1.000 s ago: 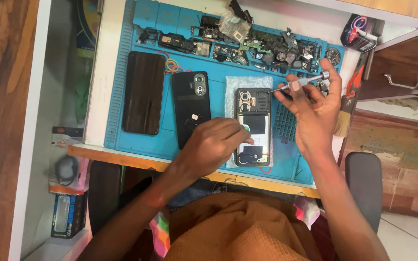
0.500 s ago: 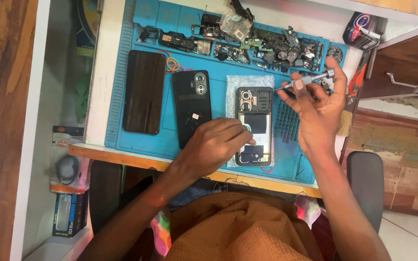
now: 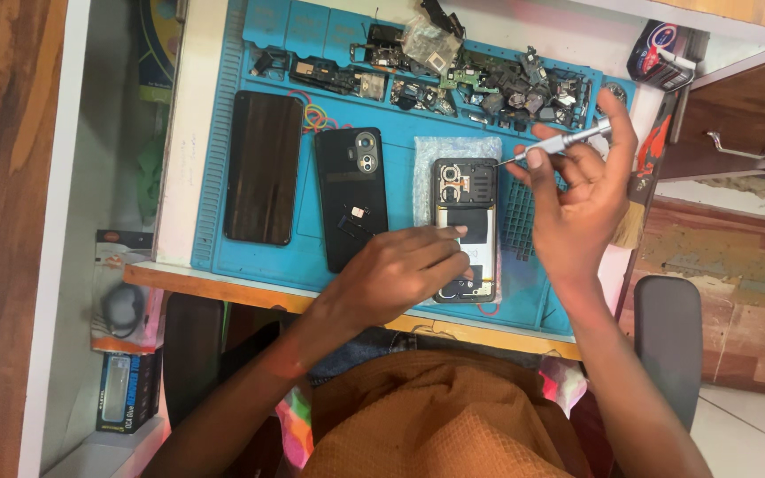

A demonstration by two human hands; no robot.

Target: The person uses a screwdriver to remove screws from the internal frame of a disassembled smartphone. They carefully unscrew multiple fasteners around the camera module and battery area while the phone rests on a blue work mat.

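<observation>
While three phones lie on one blue mat [image 3: 223,159], left hand [image 3: 400,270] presses the opened phone [image 3: 464,212], right hand [image 3: 582,199] pinching one screwdriver [image 3: 560,146].

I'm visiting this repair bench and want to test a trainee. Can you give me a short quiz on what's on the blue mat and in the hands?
1. True or false: the right hand holds a slim screwdriver.
2. What does the left hand rest on?
A. the opened phone
B. the dark panel
C. the rubber bands
3. Where on the blue mat do the loose small parts lie?

Key: 1 true; 2 A; 3 in the tray slots along its far edge.
</observation>
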